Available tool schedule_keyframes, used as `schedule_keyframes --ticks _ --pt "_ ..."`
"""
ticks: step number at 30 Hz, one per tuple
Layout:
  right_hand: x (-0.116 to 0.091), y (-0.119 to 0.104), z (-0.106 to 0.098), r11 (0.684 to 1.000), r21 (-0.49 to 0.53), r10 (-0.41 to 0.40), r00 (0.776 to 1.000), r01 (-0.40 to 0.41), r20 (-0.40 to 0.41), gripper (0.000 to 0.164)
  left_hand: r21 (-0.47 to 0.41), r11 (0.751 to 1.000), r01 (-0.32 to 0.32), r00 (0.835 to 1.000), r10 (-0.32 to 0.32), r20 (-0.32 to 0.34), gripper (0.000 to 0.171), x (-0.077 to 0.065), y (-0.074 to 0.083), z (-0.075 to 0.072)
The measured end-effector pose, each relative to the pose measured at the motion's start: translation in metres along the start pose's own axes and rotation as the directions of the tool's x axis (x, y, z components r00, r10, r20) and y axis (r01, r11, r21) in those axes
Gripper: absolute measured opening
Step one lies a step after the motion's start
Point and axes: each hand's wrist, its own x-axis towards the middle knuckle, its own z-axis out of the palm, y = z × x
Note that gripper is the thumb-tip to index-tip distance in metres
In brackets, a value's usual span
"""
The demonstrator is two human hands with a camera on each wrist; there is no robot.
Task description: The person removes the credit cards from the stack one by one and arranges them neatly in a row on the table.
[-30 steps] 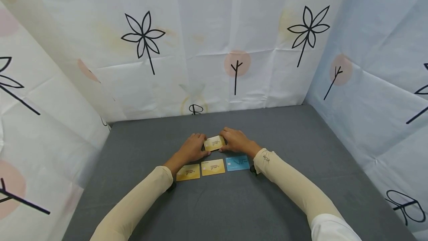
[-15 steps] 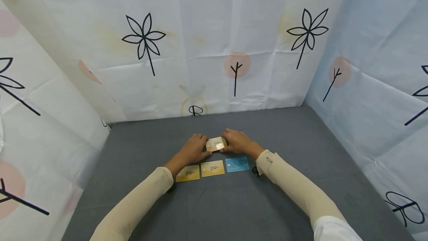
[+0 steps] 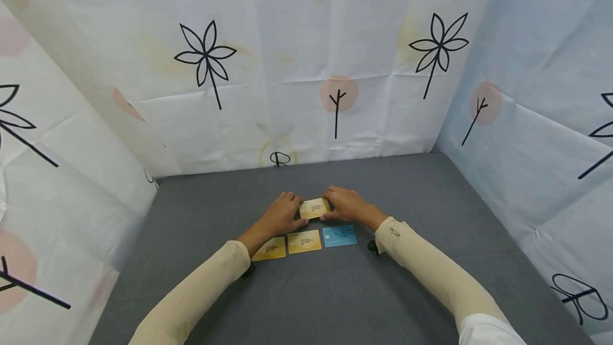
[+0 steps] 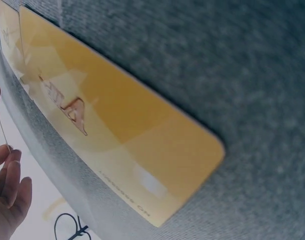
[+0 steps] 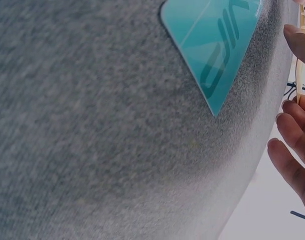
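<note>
Both hands hold one yellow card [image 3: 314,208] above the far side of the row of cards. My left hand [image 3: 282,213] grips its left edge between thumb and fingers, and my right hand [image 3: 349,206] grips the right edge the same way. In the left wrist view the fingers [image 4: 11,182] of that hand show at the left border, by the thin card edge. The right wrist view shows the thumb and fingertips [image 5: 292,130] around the card's edge. Nearer lie a gold card [image 3: 270,248], partly behind the left wrist, a second yellow card [image 3: 304,241] and a blue VIP card [image 3: 339,236].
A grey cloth-covered table [image 3: 306,302] lies under everything. White sheets with black flower drawings [image 3: 287,68] stand along its back and both sides. Dark wristbands [image 3: 373,247] show under the sleeves.
Both hands and the yellow card between them have shifted slightly to the right. The three cards on the table lie as before.
</note>
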Motion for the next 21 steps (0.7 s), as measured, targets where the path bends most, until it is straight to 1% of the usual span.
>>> schedule_keyframes --ticks 5,8,14,21 --pt "-0.004 0.001 -0.003 1.000 0.000 -0.003 1.000 0.003 0.008 0.061 -0.007 1.000 -0.007 1.000 0.008 0.013 0.057 0.001 0.003 0.001" --pt "-0.007 0.001 -0.004 1.000 0.006 -0.009 1.000 0.009 0.004 0.061 -0.018 1.000 -0.019 1.000 0.019 0.013 0.057 0.001 0.004 0.001" --pt "-0.011 0.004 -0.005 1.000 -0.017 -0.009 1.000 0.009 0.000 0.062 -0.024 0.999 -0.042 0.999 0.042 0.010 0.056 0.000 0.007 0.002" --pt "-0.018 0.005 -0.007 0.999 -0.017 -0.028 0.999 0.028 -0.019 0.060 -0.034 0.998 -0.056 0.998 0.056 0.000 0.056 -0.001 0.011 0.003"
